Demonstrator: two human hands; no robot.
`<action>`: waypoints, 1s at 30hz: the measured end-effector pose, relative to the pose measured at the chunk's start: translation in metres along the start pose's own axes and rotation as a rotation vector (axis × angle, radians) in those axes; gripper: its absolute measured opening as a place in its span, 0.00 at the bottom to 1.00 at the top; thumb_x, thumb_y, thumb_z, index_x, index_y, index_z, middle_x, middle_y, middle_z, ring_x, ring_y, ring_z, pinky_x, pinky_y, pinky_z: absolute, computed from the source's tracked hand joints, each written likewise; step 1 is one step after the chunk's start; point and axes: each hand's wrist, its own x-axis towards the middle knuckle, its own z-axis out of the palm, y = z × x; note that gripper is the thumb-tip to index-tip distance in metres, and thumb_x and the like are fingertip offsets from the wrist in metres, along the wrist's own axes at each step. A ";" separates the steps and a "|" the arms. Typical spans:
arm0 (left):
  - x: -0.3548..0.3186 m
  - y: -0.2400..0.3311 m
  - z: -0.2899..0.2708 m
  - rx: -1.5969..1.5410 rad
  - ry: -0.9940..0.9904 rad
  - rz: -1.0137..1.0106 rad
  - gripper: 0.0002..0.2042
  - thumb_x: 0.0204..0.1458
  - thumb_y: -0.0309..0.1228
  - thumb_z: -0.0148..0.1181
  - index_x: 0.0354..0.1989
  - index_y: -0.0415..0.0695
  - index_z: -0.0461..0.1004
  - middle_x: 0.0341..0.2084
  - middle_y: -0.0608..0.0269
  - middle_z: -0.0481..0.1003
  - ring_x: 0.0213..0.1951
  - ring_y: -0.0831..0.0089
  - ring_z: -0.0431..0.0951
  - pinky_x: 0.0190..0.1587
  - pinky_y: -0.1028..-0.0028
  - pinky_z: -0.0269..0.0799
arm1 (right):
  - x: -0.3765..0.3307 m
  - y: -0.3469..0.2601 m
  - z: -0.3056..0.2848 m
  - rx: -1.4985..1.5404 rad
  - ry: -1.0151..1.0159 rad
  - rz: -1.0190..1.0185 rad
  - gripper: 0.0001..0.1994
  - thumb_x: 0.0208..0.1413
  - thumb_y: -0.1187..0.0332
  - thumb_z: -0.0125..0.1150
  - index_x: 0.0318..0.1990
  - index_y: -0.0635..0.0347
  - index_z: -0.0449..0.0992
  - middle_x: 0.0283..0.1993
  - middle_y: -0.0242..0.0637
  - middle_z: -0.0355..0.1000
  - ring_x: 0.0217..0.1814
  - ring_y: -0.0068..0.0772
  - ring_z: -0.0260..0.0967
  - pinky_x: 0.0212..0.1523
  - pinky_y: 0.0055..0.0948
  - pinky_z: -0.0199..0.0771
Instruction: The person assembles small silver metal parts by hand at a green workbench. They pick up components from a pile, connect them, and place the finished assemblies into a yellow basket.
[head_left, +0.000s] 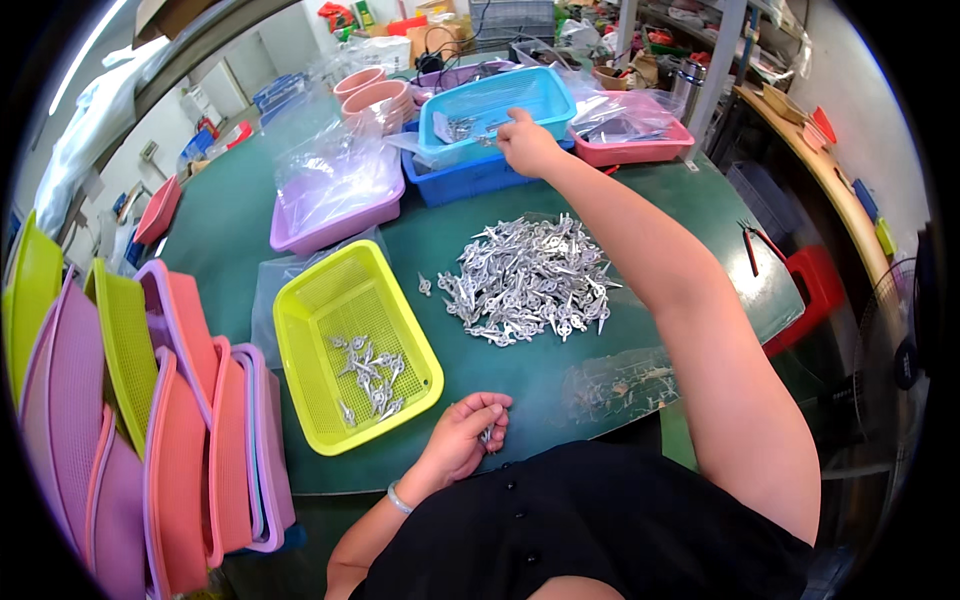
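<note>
**Two hands, one pile of metal parts**

Low in the frame, the left hand (pixel 468 432) curls shut, pinching one small metal part (pixel 487 436) at the table edge. The right hand (pixel 527 146) reaches to the top centre, fingers bent down into the blue basket (pixel 497 106). One pile of metal parts (pixel 530 280) lies mid-frame; one yellow basket (pixel 352 345) at its left holds about ten.

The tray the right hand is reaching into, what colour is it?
Light blue tray, stacked on a darker blue one; the right hand is at its rim. Head view.
</note>
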 end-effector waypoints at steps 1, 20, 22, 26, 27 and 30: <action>0.001 -0.001 0.000 0.009 -0.012 -0.010 0.07 0.51 0.26 0.48 0.38 0.39 0.68 0.23 0.66 0.67 0.21 0.79 0.63 0.24 0.82 0.60 | 0.008 0.007 -0.004 -0.017 -0.122 0.068 0.08 0.46 0.67 0.52 0.31 0.59 0.75 0.49 0.52 0.62 0.43 0.50 0.66 0.44 0.38 0.65; 0.001 0.000 -0.006 0.030 -0.077 -0.051 0.07 0.53 0.27 0.48 0.39 0.40 0.68 0.24 0.68 0.66 0.24 0.81 0.64 0.25 0.81 0.61 | 0.029 0.066 -0.047 -0.131 -0.130 0.262 0.10 0.46 0.65 0.52 0.31 0.62 0.74 0.32 0.49 0.71 0.37 0.49 0.69 0.39 0.39 0.67; 0.000 0.000 -0.004 0.029 -0.052 -0.038 0.08 0.52 0.26 0.47 0.39 0.39 0.68 0.24 0.66 0.67 0.24 0.79 0.64 0.25 0.80 0.61 | 0.033 0.068 -0.049 -0.098 -0.152 0.269 0.10 0.47 0.66 0.52 0.32 0.62 0.74 0.33 0.49 0.71 0.37 0.49 0.68 0.40 0.39 0.68; 0.002 -0.003 -0.004 0.019 -0.050 -0.020 0.08 0.52 0.25 0.47 0.39 0.38 0.68 0.24 0.65 0.67 0.24 0.78 0.64 0.25 0.80 0.60 | 0.034 0.059 -0.055 -0.095 -0.147 0.266 0.10 0.46 0.66 0.51 0.32 0.62 0.74 0.34 0.49 0.71 0.38 0.50 0.68 0.40 0.39 0.67; 0.003 -0.003 -0.004 0.020 -0.045 -0.021 0.08 0.52 0.26 0.47 0.39 0.38 0.68 0.24 0.65 0.67 0.24 0.79 0.64 0.26 0.80 0.60 | 0.033 0.053 -0.055 -0.132 -0.141 0.245 0.10 0.46 0.66 0.51 0.32 0.62 0.74 0.35 0.50 0.71 0.38 0.50 0.68 0.41 0.39 0.67; 0.002 -0.002 -0.003 0.019 -0.041 -0.028 0.08 0.53 0.27 0.47 0.39 0.40 0.68 0.24 0.67 0.66 0.24 0.80 0.64 0.26 0.81 0.61 | 0.030 0.041 -0.037 -0.078 0.057 -0.027 0.10 0.44 0.67 0.51 0.32 0.63 0.74 0.35 0.52 0.70 0.38 0.51 0.68 0.42 0.41 0.67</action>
